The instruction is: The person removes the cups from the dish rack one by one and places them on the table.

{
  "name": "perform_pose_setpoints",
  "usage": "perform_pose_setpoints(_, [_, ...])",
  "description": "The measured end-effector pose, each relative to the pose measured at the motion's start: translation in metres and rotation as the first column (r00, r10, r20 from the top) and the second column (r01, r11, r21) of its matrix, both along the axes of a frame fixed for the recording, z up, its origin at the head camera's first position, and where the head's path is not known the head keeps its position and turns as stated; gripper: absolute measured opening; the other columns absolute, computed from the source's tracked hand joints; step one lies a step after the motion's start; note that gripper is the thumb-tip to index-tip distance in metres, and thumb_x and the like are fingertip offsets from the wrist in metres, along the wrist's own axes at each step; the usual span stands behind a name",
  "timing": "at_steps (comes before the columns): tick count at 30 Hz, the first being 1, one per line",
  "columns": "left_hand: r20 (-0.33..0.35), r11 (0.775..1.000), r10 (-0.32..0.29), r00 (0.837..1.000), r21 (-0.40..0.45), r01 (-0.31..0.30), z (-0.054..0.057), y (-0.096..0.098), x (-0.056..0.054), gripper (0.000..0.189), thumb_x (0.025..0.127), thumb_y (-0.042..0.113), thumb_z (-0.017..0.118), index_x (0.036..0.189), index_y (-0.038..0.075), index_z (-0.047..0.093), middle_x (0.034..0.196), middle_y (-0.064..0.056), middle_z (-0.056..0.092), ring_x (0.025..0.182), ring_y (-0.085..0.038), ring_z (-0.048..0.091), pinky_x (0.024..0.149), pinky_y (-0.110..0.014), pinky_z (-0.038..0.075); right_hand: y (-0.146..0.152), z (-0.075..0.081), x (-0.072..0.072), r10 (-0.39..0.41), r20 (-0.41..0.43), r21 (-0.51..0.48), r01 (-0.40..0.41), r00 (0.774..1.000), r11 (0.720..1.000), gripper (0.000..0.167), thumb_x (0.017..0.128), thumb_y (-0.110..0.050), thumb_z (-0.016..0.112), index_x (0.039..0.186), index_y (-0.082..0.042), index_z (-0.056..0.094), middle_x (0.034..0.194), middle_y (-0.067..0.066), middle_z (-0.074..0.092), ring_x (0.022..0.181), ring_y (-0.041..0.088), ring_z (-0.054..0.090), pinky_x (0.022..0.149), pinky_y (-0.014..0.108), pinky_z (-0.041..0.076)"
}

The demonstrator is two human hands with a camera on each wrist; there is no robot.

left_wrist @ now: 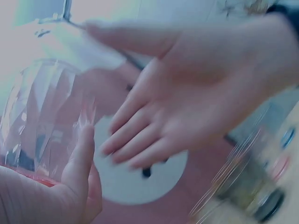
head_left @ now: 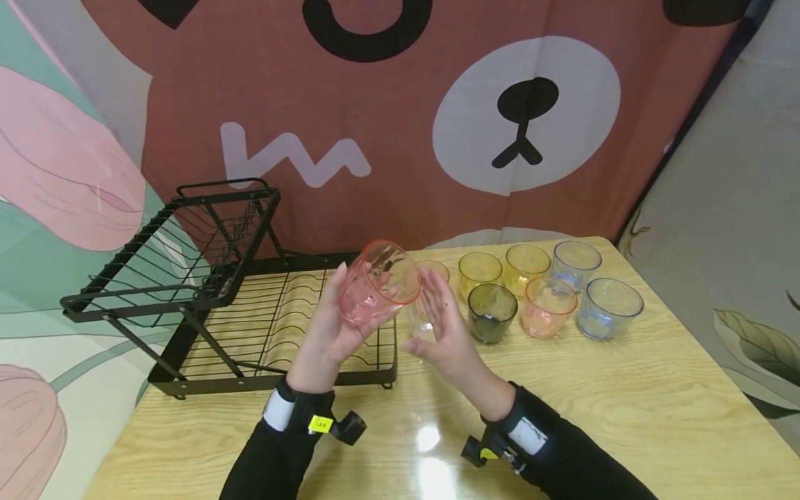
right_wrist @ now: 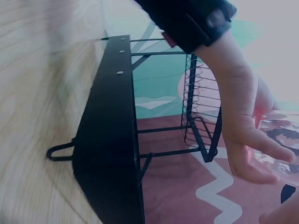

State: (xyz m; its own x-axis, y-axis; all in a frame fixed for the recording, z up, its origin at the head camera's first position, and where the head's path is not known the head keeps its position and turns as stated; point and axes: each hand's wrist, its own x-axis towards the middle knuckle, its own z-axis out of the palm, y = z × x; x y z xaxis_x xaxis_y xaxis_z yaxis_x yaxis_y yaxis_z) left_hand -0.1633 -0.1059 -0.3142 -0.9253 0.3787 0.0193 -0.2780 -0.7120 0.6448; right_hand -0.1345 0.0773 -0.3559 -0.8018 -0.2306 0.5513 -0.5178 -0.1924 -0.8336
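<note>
My left hand (head_left: 330, 335) grips a pink glass (head_left: 369, 288) with a red rim, raised above the front of the dish rack and tilted with its mouth to the right. Thumb and fingers curl round its side, as the right wrist view also shows with the left hand (right_wrist: 245, 135) about the glass (right_wrist: 280, 140). Just right of the glass is my right hand (head_left: 448, 330), its fingers straight and holding nothing. In the left wrist view a gap separates the right hand (left_wrist: 187, 93) from the glass (left_wrist: 42, 121). Behind the right hand a clear glass (head_left: 420, 321) is partly hidden.
A black two-tier dish rack (head_left: 275, 382) stands on the left of the wooden table (head_left: 625, 410). To the right are yellow glasses (head_left: 527, 267), a dark glass (head_left: 492, 316), another pink glass (head_left: 548, 309) and blue glasses (head_left: 607, 312). A printed cloth (head_left: 387, 118) hangs behind.
</note>
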Motion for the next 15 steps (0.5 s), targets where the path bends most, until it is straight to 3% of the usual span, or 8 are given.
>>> perform_pose_setpoints(5, [-0.012, 0.988, -0.117, 0.993, 0.096, 0.118, -0.006, 0.015, 0.015, 0.032, 0.093, 0.045, 0.062, 0.108, 0.017, 0.06, 0.117, -0.009, 0.053, 0.101, -0.025, 0.061, 0.082, -0.037, 0.058, -0.006, 0.006, -0.001, 0.061, 0.006, -0.06, -0.061, 0.998, 0.996, 0.124, 0.071, -0.059, 0.077, 0.153, 0.002, 0.006, 0.159, 0.022, 0.012, 0.147, 0.032, 0.013, 0.119, 0.032, 0.017])
perform_pose_setpoints(8, [-0.038, 0.97, -0.207, 0.977, 0.123, 0.211, -0.01, 0.02, 0.021, 0.035, 0.092, 0.045, 0.064, 0.111, 0.016, 0.06, 0.12, -0.009, 0.053, 0.104, -0.023, 0.062, 0.076, -0.031, 0.059, -0.007, 0.009, 0.0, 0.063, -0.027, -0.101, -0.066, 0.998, 0.993, 0.118, 0.071, -0.053, 0.08, 0.149, 0.007, 0.015, 0.155, 0.024, 0.023, 0.144, 0.027, 0.025, 0.117, 0.031, 0.024])
perform_pose_setpoints(12, [-0.072, 0.951, -0.282, 0.957, 0.111, 0.289, -0.018, 0.024, 0.023, 0.04, 0.089, 0.047, 0.067, 0.116, 0.018, 0.059, 0.122, -0.007, 0.054, 0.106, -0.021, 0.062, 0.071, -0.025, 0.058, -0.006, 0.009, 0.002, 0.039, -0.07, -0.113, -0.047, 0.997, 0.992, 0.106, 0.07, -0.046, 0.083, 0.141, 0.01, 0.029, 0.143, 0.013, 0.045, 0.134, 0.017, 0.042, 0.113, 0.03, 0.032])
perform_pose_setpoints(15, [-0.106, 0.944, -0.313, 0.944, 0.069, 0.321, -0.026, 0.024, 0.023, 0.047, 0.091, 0.049, 0.063, 0.125, 0.019, 0.053, 0.125, -0.007, 0.053, 0.107, -0.02, 0.06, 0.074, -0.022, 0.057, -0.003, 0.006, 0.003, 0.03, -0.095, -0.116, -0.041, 0.995, 0.992, 0.096, 0.071, -0.042, 0.084, 0.139, 0.007, 0.035, 0.138, 0.004, 0.052, 0.131, 0.016, 0.045, 0.112, 0.031, 0.034])
